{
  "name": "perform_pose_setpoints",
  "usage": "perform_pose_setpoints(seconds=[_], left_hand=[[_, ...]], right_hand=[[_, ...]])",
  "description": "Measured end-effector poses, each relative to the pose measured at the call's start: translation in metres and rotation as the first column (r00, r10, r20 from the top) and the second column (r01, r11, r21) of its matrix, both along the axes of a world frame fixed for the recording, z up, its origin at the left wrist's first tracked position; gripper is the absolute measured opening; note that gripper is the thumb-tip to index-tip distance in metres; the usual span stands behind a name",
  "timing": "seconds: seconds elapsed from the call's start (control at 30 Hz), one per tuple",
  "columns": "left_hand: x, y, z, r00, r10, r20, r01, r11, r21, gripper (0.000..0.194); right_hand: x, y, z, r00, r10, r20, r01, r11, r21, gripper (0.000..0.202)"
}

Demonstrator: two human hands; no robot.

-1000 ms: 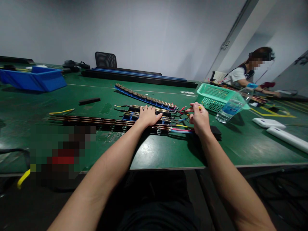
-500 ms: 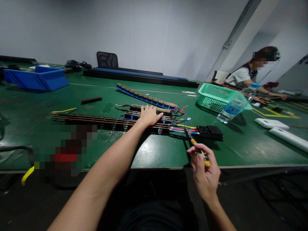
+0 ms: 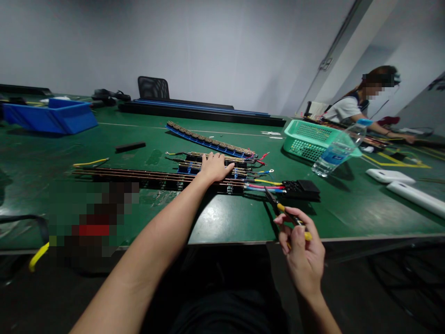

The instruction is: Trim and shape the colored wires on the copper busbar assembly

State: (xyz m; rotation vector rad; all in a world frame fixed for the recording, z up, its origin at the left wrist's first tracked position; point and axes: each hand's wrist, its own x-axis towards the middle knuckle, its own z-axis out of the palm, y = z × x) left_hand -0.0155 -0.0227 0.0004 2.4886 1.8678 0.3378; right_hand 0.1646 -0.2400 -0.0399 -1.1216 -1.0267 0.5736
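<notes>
My left hand [image 3: 214, 168] lies spread, palm down, on black and blue strips with copper-coloured rods [image 3: 156, 175] in the middle of the green table. My right hand [image 3: 303, 246] is closed round pliers with yellow and black handles [image 3: 282, 207]. The tips of the pliers are near the pink and blue wires [image 3: 266, 187], just left of a black connector block [image 3: 301, 189]. Whether the tips touch the wires I cannot tell. Beyond my left hand, a separate blue-backed strip [image 3: 208, 140] lies at a slant.
A green basket [image 3: 306, 139] stands at the right, a tilted water bottle [image 3: 333, 155] against it. White devices [image 3: 391, 176] lie further right. At the far left is a blue bin [image 3: 69, 118]. Long dark profiles [image 3: 201, 113] lie along the back. A person sits at the back right.
My right hand and the pliers have moved slightly right and down, with the pliers tilted flatter. My left hand stays on the strips. The whole view has shifted a little.
</notes>
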Motion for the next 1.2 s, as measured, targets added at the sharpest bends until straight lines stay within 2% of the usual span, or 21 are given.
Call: perform_pose_setpoints(seconds=[0.1,0.17,0.27,0.43,0.57,0.6,0.67,0.73,0.87,0.93,1.0,1.1,1.2], left_hand=[[0.0,0.0,0.0,1.0,-0.004,-0.004,0.004,1.0,0.009,0.064],[-0.001,0.001,-0.001,1.0,-0.002,-0.006,0.002,1.0,0.012,0.065],[-0.001,0.002,-0.002,1.0,0.003,-0.008,-0.003,1.0,0.011,0.066],[0.0,0.003,-0.004,1.0,0.004,-0.015,-0.003,1.0,0.019,0.065],[0.0,0.001,-0.003,1.0,0.003,-0.013,-0.003,1.0,0.024,0.066],[0.001,0.001,-0.002,1.0,0.004,-0.012,-0.004,1.0,0.022,0.066],[0.0,0.0,-0.002,1.0,0.005,-0.009,-0.005,1.0,0.015,0.066],[0.0,0.0,-0.001,1.0,0.008,-0.006,-0.008,1.0,0.006,0.066],[0.0,0.002,-0.002,1.0,0.009,0.001,-0.009,1.0,0.002,0.066],[0.0,0.002,-0.002,1.0,0.004,0.002,-0.004,1.0,0.003,0.066],[0.0,0.002,-0.002,1.0,0.003,0.002,-0.003,1.0,-0.001,0.066],[0.0,0.002,-0.002,1.0,0.005,0.004,-0.005,1.0,-0.004,0.066],[0.0,0.002,-0.001,1.0,0.004,0.006,-0.004,1.0,-0.002,0.066]], right_hand=[[0.002,0.013,-0.005,0.978,0.0,0.208,0.0,1.0,-0.001,0.032],[0.001,0.021,-0.007,0.928,-0.013,0.373,0.016,1.0,-0.006,0.03],[-0.002,0.029,-0.011,0.848,0.004,0.531,-0.011,1.0,0.009,0.03],[-0.001,0.035,-0.021,0.711,-0.063,0.7,-0.028,0.993,0.117,0.03],[0.007,0.035,-0.023,0.536,-0.051,0.843,-0.076,0.991,0.109,0.045],[0.008,0.034,-0.022,0.512,-0.036,0.858,-0.089,0.992,0.095,0.046],[0.01,0.034,-0.019,0.515,0.003,0.857,-0.11,0.992,0.063,0.038],[0.01,0.034,-0.013,0.575,0.034,0.817,-0.099,0.995,0.028,0.03],[0.004,0.035,-0.005,0.775,0.038,0.631,-0.015,0.999,-0.042,0.036],[0.001,0.036,-0.003,0.861,0.064,0.505,-0.024,0.996,-0.084,0.037],[-0.001,0.038,-0.002,0.935,0.124,0.332,-0.085,0.988,-0.129,0.038],[0.0,0.041,0.001,0.978,0.207,-0.005,-0.206,0.969,-0.137,0.042],[0.003,0.045,0.005,0.93,0.204,-0.306,-0.243,0.965,-0.096,0.055]])
